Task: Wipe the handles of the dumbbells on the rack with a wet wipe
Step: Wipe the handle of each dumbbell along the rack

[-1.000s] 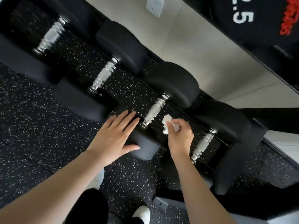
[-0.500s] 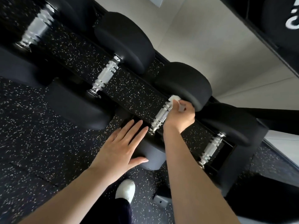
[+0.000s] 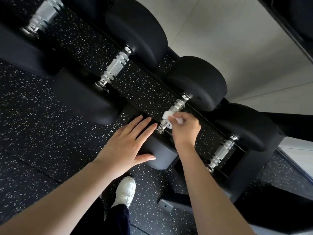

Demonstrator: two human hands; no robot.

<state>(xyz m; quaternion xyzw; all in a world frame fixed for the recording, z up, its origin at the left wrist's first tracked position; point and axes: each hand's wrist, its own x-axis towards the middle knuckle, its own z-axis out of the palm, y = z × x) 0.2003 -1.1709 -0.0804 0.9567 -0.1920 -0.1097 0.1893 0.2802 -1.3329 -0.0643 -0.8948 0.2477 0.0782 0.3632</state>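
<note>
Several black dumbbells with knurled chrome handles lie side by side on a low black rack (image 3: 240,173). My right hand (image 3: 185,128) pinches a crumpled white wet wipe (image 3: 166,114) against the near half of the third dumbbell's handle (image 3: 177,106). My left hand (image 3: 126,146) lies flat, fingers spread, on that dumbbell's near black head (image 3: 160,156). The handle (image 3: 115,68) to the left and the handle (image 3: 220,153) to the right are bare. A further handle (image 3: 42,16) shows at the top left.
The speckled black rubber floor (image 3: 33,133) runs under and around the rack. A pale wall (image 3: 228,39) stands behind it. My white shoe (image 3: 125,190) is on the floor just in front of the rack. A dark rack frame (image 3: 288,22) crosses the top right.
My right hand has slid the wipe down the handle from its far end toward the near end. My left hand stays flat on the near head.
</note>
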